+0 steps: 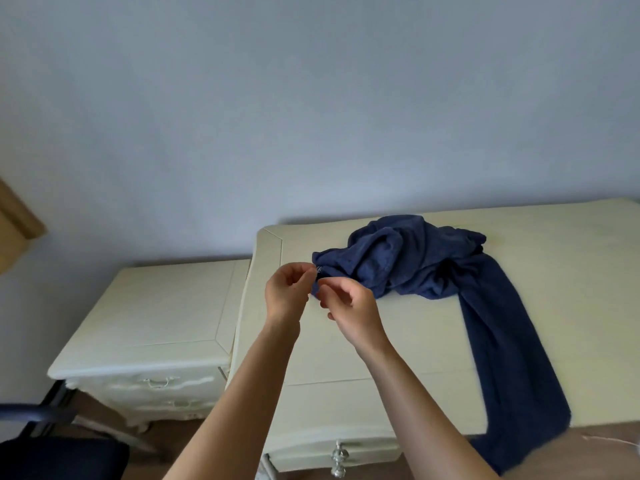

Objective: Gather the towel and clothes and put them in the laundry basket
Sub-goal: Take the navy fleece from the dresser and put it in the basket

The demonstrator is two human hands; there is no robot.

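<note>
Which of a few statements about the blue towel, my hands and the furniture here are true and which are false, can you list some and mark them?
1. The dark blue towel lies bunched on the cream dresser, with one end hanging over its front edge. True.
2. Both hands pinch the towel's near left corner. True: the left hand and right hand meet there.
3. The towel is folded in a neat square. False: it is crumpled.
4. A laundry basket stands on the lower nightstand. False: no basket is in view, and nothing sits on its top.
5. The nightstand stands to the right of the dresser. False: it is on the left.
</note>
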